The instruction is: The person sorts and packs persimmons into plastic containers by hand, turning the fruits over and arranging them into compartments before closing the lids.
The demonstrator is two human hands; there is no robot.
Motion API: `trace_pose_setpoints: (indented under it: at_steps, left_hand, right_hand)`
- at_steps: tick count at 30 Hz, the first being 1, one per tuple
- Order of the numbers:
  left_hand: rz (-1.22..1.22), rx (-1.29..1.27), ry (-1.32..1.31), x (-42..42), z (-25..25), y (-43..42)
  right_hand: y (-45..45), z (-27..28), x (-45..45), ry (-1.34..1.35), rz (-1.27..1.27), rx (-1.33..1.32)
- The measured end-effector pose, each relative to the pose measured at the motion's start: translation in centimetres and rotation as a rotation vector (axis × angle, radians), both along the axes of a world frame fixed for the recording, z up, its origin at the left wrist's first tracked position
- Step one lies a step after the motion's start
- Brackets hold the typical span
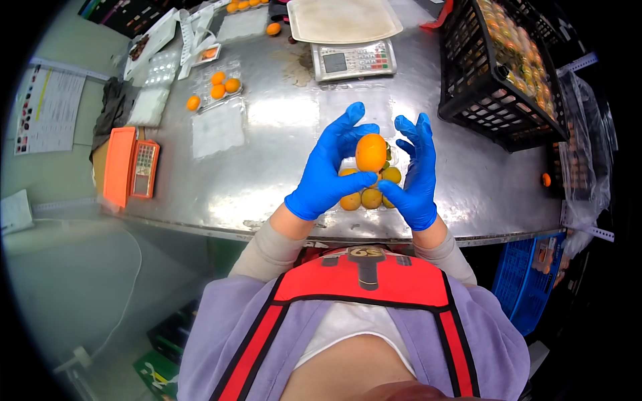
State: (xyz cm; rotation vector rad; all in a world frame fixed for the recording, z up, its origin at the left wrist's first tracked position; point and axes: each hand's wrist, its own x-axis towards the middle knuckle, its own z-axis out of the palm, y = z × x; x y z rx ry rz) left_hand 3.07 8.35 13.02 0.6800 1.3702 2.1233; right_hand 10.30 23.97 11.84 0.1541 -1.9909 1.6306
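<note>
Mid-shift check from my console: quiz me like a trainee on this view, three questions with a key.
1. What does the cream tray sit on?
A) a blue crate
B) the weighing scale
C) a stack of papers
2. True or false: the black crate stands to the right of the scale.
3. Fill in: the left hand, at the raised orange fruit, wears a ____ glove.

Key: 1 B; 2 true; 3 blue.

Only a mark resembling "69" (366,252) shows on the red harness (361,284); the wall sheet's (48,110) print is illegible.
</note>
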Motion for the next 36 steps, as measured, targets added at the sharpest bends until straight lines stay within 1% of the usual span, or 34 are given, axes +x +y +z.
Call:
trace_pose_setpoints:
  at_steps: [2,3,5,6,8,9,11,12,14,18,20,21,23,24,25,27,28,29,30,31,32,33,35,36]
  left_hand:
    - [0.127,-0.064,0.244,0.0,0.1,-0.2]
    - [0.129,-0.063,0.243,0.0,0.2,-0.3]
    - [0.190,-0.144,0.397,0.0,0.3,-0.6]
    - [0.192,-0.144,0.396,0.0,0.2,-0.7]
    - [0.249,-0.249,0.541,0.0,-0.2,-1.0]
    - [0.249,-0.249,0.541,0.0,-0.2,-1.2]
    - [0.310,-0.407,0.702,0.0,-0.2,-1.4]
    - [0.310,-0.407,0.702,0.0,-0.2,-1.4]
    - [0.366,-0.407,0.840,0.0,-0.2,-1.2]
    - [0.377,-0.398,0.858,-0.1,-0.8,-1.1]
    - [0.348,-0.525,0.898,-0.5,-1.2,-1.8]
    - [0.349,-0.535,0.893,-1.0,-2.1,-2.6]
    - [0.439,-0.629,0.626,-2.0,-5.7,-5.1]
    - [0.505,-0.689,0.557,-2.4,-7.6,-6.8]
    - [0.570,-0.744,0.490,-2.9,-9.6,-8.6]
    - [0.605,-0.874,0.427,-2.9,-12.8,-12.3]
    - [0.597,-0.926,0.412,-2.7,-14.0,-13.7]
    - [0.598,-0.929,0.409,-2.3,-15.6,-14.0]
    - [0.582,-0.885,0.326,-2.0,-17.2,-14.4]
    - [0.567,-0.848,0.241,-1.4,-17.6,-14.8]
    - [0.535,-0.803,0.243,-1.2,-18.2,-14.5]
    - [0.544,-0.806,0.241,-1.0,-17.7,-13.9]
    - [0.526,-1.024,0.446,-0.6,-16.1,-12.7]
    - [0.529,-1.005,0.447,-0.6,-16.2,-12.6]
  right_hand:
    - [0.0,0.0,0.0,-0.075,0.052,-0.124]
    - [-0.2,0.0,0.0,-0.076,0.054,-0.123]
    - [-0.7,0.1,-0.1,-0.069,0.037,-0.218]
    - [-0.8,0.1,-0.2,-0.070,0.039,-0.217]
    - [-1.0,0.0,-0.2,-0.063,0.073,-0.241]
    - [-1.2,-0.1,-0.2,-0.063,0.073,-0.241]
    - [-1.4,-0.2,-0.2,-0.062,0.087,-0.251]
    - [-1.4,-0.2,-0.2,-0.062,0.087,-0.251]
    - [-1.3,-0.2,-0.3,-0.077,0.098,-0.251]
    - [-1.0,-0.3,-0.4,-0.105,0.119,-0.234]
    - [-0.5,-1.2,-0.5,-0.122,0.030,-0.215]
    - [0.0,-1.3,-0.5,-0.197,-0.063,-0.141]
    - [1.9,-3.8,-0.5,-0.298,-0.132,-0.194]
    - [3.0,-5.3,-0.2,-0.347,-0.155,-0.203]
    - [4.0,-7.0,0.1,-0.392,-0.182,-0.209]
    - [5.7,-10.2,1.4,-0.455,-0.224,-0.195]
    - [6.2,-11.5,2.1,-0.535,-0.239,-0.166]
    - [6.4,-12.5,2.7,-0.613,-0.252,-0.139]
    - [6.5,-13.4,3.3,-0.618,-0.238,-0.152]
    - [6.0,-13.4,3.8,-0.626,-0.227,-0.157]
    - [5.7,-13.3,3.9,-0.665,-0.209,-0.163]
    - [5.5,-13.3,4.0,-0.705,-0.191,-0.169]
    - [5.0,-13.7,4.0,-0.687,-0.168,-0.175]
    - [4.7,-13.8,3.9,-0.662,-0.154,-0.196]
